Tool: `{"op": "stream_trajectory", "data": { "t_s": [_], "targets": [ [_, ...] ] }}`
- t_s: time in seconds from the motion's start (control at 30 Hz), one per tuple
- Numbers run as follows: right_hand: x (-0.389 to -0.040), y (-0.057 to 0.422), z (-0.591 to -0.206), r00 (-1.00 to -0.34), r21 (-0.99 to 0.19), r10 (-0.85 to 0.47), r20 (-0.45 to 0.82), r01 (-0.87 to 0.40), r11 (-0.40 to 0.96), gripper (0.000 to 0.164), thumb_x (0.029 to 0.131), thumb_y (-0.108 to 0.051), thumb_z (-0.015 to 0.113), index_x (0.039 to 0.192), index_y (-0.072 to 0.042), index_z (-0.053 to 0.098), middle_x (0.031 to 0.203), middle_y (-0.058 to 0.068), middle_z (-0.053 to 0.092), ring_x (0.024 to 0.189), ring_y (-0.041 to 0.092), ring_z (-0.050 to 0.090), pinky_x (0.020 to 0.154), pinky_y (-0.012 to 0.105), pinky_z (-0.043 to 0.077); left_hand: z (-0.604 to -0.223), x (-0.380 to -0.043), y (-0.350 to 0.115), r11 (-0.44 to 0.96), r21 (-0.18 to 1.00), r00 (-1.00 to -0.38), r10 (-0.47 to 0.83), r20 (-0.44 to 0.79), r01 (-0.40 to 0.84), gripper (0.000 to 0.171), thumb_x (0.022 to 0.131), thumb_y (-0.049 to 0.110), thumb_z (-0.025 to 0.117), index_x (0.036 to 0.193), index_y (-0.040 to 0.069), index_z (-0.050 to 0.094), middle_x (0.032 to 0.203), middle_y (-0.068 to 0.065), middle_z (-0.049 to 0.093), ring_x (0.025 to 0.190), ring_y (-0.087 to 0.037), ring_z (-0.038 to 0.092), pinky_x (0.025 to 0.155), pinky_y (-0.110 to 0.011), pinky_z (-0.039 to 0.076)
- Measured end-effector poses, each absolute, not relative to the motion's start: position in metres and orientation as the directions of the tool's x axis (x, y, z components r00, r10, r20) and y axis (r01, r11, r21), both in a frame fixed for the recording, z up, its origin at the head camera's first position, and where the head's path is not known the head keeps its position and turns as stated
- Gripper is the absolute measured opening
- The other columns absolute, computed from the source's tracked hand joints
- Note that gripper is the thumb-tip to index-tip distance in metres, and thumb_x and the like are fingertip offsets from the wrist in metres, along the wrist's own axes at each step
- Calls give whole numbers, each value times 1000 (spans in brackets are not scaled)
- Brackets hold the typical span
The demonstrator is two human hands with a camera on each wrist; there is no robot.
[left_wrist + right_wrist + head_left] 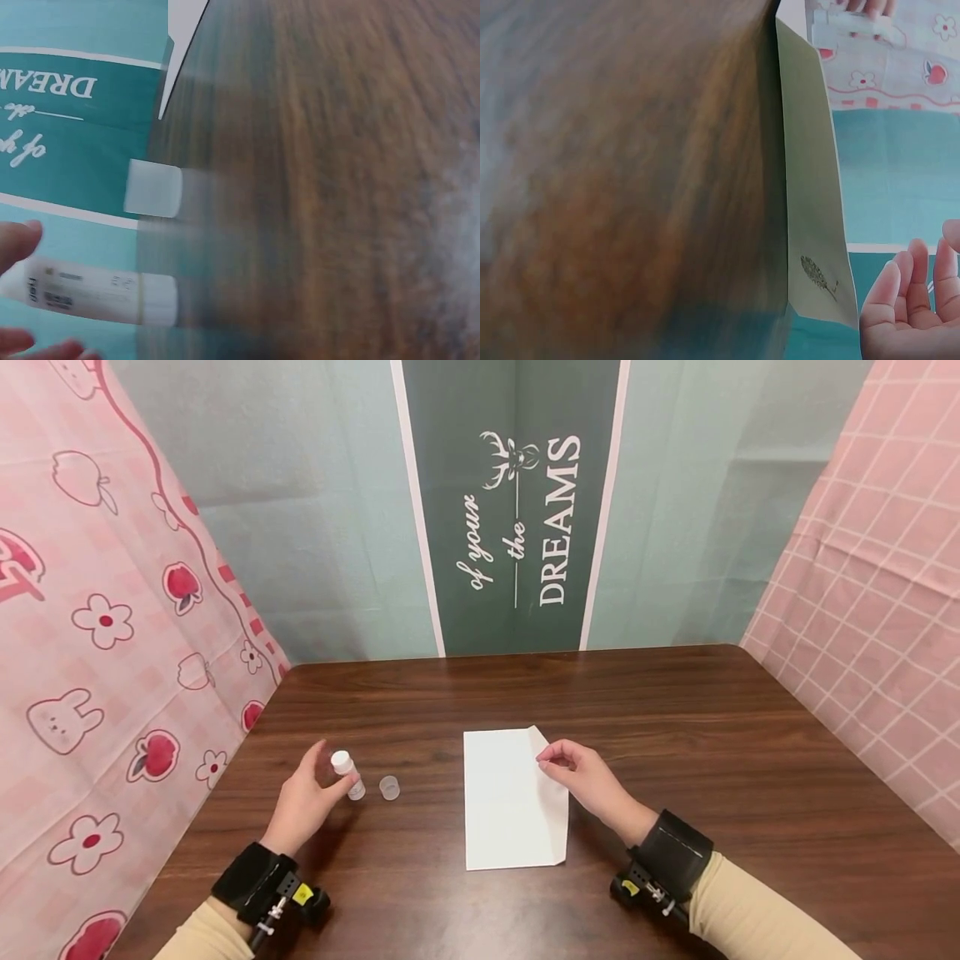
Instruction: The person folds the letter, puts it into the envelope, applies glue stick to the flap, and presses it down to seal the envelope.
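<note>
Both your hands gripped nothing: left hand (303,802) spread around the left bottle (344,767), right hand (590,778) loosely curled by the central paper (502,802), which seemed light, easily creased, best pinched at its right flap (557,820)

My left forearm (204,937), sleeved in cream fabric, angles forward and inward from the lower left, and my bare left hand (302,800) has its thumb and fingers spread apart. My right forearm (757,910), likewise cream-sleeved, slants inward, the bare right hand's (591,783) fingers gently bent. Each arm wears a wide black wristband (677,853).
</note>
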State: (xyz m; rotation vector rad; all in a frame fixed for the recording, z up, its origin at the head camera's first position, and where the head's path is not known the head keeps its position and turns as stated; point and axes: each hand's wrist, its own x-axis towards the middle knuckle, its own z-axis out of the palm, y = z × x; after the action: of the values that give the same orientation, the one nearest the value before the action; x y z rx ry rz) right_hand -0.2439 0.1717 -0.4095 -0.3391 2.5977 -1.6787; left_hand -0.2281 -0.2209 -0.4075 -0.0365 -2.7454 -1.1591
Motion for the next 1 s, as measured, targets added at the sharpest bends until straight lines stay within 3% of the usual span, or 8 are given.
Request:
{"op": "stream_trajectory", "data": {
  "t_s": [0.1,0.2,0.3,0.4,0.5,0.67,0.8,1.0],
  "targets": [
    [-243,174,-409,-977,-908,-189,97,-165,386,18,89,-11,63,102,1,62,96,10,63,82,21,52,67,30,43,-399,-227,-216,726,673,-966,-50,255,140,86,85,32,69,144,-5,19,138,-31,35,126,-42,36,98,-55,31],
    [-243,176,-409,-980,-908,-175,97,-160,386,18,89,-12,63,102,1,62,96,12,63,82,21,52,68,29,44,-391,-224,-203,749,609,-918,-4,397,261,83,84,27,71,144,-4,22,143,-29,28,133,-41,24,102,-57,24],
    [-244,179,-410,-981,-908,-169,100,-159,387,17,90,-11,62,101,1,62,98,15,63,84,23,54,72,27,46,-385,-221,-184,771,495,-853,119,507,402,76,82,21,72,140,-4,31,143,-26,31,136,-38,20,104,-56,22],
    [-244,181,-411,-980,-912,-170,104,-162,377,16,90,-10,61,101,1,61,101,20,62,86,28,56,76,27,48,-382,-219,-163,781,356,-802,288,523,512,68,83,22,72,137,-3,39,141,-23,36,135,-37,24,104,-55,24],
    [-244,183,-411,-980,-915,-170,107,-163,368,16,91,-10,60,102,1,61,103,21,62,88,30,57,79,29,50,-384,-218,-145,765,247,-774,462,432,594,66,85,29,69,137,1,42,141,-21,38,132,-37,30,102,-53,28],
    [-242,189,-412,-985,-921,-141,100,-145,362,18,92,-11,59,104,2,60,102,18,61,89,27,57,80,35,50,-390,-218,-117,700,133,-712,687,145,702,68,88,41,62,143,9,37,144,-20,35,132,-33,34,101,-48,33],
    [-242,194,-411,-991,-928,-108,80,-113,354,22,93,-13,56,110,2,56,105,18,58,95,30,56,82,39,49,-393,-222,-97,688,81,-687,725,-40,721,71,88,48,59,144,11,35,144,-18,35,133,-28,33,101,-43,35],
    [-242,200,-413,-993,-934,-106,48,-83,349,33,95,-12,53,121,7,46,115,23,54,105,34,53,83,42,48,-398,-231,-77,710,54,-700,703,-129,702,70,87,50,58,140,8,40,144,-18,36,133,-29,32,101,-43,35]
  ]
}}
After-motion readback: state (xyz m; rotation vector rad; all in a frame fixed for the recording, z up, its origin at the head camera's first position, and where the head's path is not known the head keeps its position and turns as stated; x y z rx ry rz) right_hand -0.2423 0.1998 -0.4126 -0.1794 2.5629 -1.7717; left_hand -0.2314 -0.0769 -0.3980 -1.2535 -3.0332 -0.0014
